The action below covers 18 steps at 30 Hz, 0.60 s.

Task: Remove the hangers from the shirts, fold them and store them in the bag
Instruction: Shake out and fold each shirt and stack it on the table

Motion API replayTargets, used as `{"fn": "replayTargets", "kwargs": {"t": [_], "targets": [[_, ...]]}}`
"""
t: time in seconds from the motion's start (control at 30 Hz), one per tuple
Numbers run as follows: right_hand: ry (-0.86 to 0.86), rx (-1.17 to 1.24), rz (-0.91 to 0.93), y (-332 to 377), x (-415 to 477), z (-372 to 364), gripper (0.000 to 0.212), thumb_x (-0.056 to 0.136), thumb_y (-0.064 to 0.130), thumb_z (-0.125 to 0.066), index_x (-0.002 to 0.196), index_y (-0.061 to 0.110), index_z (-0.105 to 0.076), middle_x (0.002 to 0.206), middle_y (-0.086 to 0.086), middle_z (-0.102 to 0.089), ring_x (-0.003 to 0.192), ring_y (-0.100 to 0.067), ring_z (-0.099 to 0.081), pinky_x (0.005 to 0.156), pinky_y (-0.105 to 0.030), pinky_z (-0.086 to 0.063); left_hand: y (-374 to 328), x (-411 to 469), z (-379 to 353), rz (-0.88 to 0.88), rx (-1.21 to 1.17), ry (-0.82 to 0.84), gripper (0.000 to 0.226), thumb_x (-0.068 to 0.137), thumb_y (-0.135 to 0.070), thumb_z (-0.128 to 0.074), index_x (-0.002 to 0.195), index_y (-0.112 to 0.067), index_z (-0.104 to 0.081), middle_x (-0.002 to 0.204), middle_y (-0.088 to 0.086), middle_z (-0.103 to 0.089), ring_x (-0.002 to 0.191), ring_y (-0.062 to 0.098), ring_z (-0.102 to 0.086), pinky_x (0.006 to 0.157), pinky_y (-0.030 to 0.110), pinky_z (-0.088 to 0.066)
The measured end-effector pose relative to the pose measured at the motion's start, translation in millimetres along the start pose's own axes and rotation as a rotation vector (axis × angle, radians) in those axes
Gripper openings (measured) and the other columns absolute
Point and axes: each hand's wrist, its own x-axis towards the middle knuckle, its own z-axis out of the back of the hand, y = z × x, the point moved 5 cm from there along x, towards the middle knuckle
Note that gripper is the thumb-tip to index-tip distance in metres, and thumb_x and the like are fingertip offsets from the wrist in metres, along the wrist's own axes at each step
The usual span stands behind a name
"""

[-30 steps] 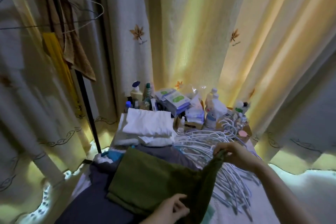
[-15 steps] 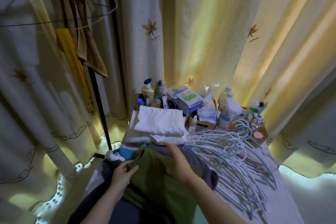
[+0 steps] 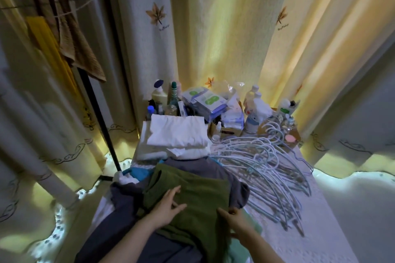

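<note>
Folding a green shirt on a table, a person presses the left hand flat on its middle with fingers spread. The right hand pinches the shirt's right edge between thumb and curled fingers. The green shirt lies low in the centre of the view, off its hanger and doubled into a rough rectangle. It rests on a grey shirt and a dark blue garment that spreads out beneath it and to its left. The task looks well along: just beyond the green shirt sits a stack of folded white shirts, and to its right a large heap of pale empty hangers fans across the white table covering. What seems left is finishing this fold, handling the loose garments underneath, and packing. No bag can be made out, so nothing appears stored yet. Farther beyond the green shirt, behind the white stack, bottles and boxes crowd the table's far end. Pale yellow curtains with leaf prints ring everything. High to the left of the green shirt, a brown towel hangs beside a black pole. The hanger heap close on the right and the bunched garments below leave little flat room for folding.
</note>
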Motion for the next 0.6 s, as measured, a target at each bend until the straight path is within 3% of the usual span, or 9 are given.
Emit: {"fn": "replayTargets", "kwargs": {"t": [0.1, 0.13, 0.23, 0.3, 0.37, 0.43, 0.5, 0.53, 0.6], "targets": [[0.027, 0.116, 0.086, 28, -14, -13, 0.034, 0.086, 0.017, -0.066, 0.114, 0.012, -0.049, 0.11, -0.012, -0.063, 0.091, -0.023, -0.062, 0.074, -0.034, -0.053, -1, 4, 7, 0.17, -0.22, 0.034, 0.055, 0.098, -0.038, -0.042, 0.147, -0.023, -0.023, 0.134, -0.003, -0.042, 0.108, 0.017, -0.055, 0.087, 0.029, -0.048], [0.047, 0.164, 0.161, 43, -21, -21, 0.038, 0.086, 0.012, -0.066, 0.119, 0.011, -0.048, 0.111, -0.013, -0.064, 0.092, -0.022, -0.064, 0.073, -0.031, -0.055, -2, 4, 10, 0.22, -0.278, 0.068, 0.052, 0.099, -0.044, -0.036, 0.146, -0.024, -0.026, 0.135, -0.003, -0.043, 0.108, 0.018, -0.056, 0.085, 0.03, -0.048], [0.207, 0.196, 0.32, 88, -41, -63, 0.037, 0.088, 0.012, -0.065, 0.117, 0.02, -0.043, 0.098, -0.01, -0.065, 0.064, -0.004, -0.064, 0.05, -0.016, -0.049, -6, 5, 28, 0.291, -0.521, 0.055, 0.053, 0.095, -0.059, -0.025, 0.13, -0.026, -0.046, 0.128, -0.001, -0.057, 0.104, 0.023, -0.061, 0.089, 0.037, -0.048], [0.382, 0.146, 0.32, 110, -52, -98, 0.043, 0.091, 0.018, -0.062, 0.123, 0.03, -0.036, 0.085, -0.002, -0.062, 0.054, -0.003, -0.06, 0.047, -0.018, -0.05, 1, 8, 52, 0.266, -0.65, -0.079, 0.062, 0.088, -0.065, -0.031, 0.121, -0.02, -0.058, 0.119, 0.004, -0.066, 0.105, 0.026, -0.063, 0.099, 0.041, -0.047], [0.448, 0.036, 0.345, 117, -51, -122, 0.047, 0.094, 0.015, -0.057, 0.134, 0.023, -0.035, 0.087, 0.0, -0.061, 0.062, -0.007, -0.059, 0.056, -0.021, -0.051, 8, 6, 72, 0.221, -0.531, -0.119, 0.065, 0.083, -0.062, -0.054, 0.126, -0.015, -0.057, 0.123, 0.008, -0.064, 0.114, 0.024, -0.059, 0.106, 0.041, -0.042], [0.209, -0.028, 0.413, 114, -39, -123, 0.029, 0.093, 0.004, -0.053, 0.122, 0.004, -0.049, 0.091, -0.006, -0.06, 0.072, -0.014, -0.057, 0.066, -0.026, -0.049, 21, 2, 84, 0.23, -0.261, -0.11, 0.061, 0.079, -0.04, -0.073, 0.129, -0.009, -0.053, 0.124, 0.01, -0.062, 0.111, 0.021, -0.058, 0.1, 0.033, -0.045], [-0.115, -0.058, 0.364, 90, -25, -104, 0.009, 0.09, 0.003, -0.054, 0.098, 0.003, -0.05, 0.094, -0.013, -0.059, 0.084, -0.019, -0.053, 0.075, -0.029, -0.041, 31, 3, 87, 0.217, -0.129, -0.242, 0.053, 0.081, -0.02, -0.074, 0.127, -0.004, -0.052, 0.126, 0.014, -0.06, 0.113, 0.024, -0.057, 0.097, 0.032, -0.045], [-0.185, -0.041, 0.298, 77, -20, -100, 0.013, 0.089, 0.008, -0.058, 0.093, 0.006, -0.046, 0.094, -0.013, -0.058, 0.087, -0.018, -0.052, 0.075, -0.027, -0.038, 33, 4, 91, 0.196, -0.131, -0.324, 0.051, 0.083, -0.016, -0.072, 0.127, -0.002, -0.052, 0.127, 0.016, -0.059, 0.117, 0.027, -0.055, 0.098, 0.034, -0.043], [-0.12, 0.003, 0.159, 49, -14, -107, 0.028, 0.085, 0.018, -0.068, 0.096, 0.007, -0.045, 0.098, -0.011, -0.059, 0.092, -0.02, -0.056, 0.078, -0.026, -0.042, 32, 6, 94, 0.15, -0.162, -0.411, 0.048, 0.084, -0.014, -0.071, 0.127, -0.002, -0.054, 0.126, 0.015, -0.06, 0.122, 0.028, -0.052, 0.097, 0.032, -0.041]]}}
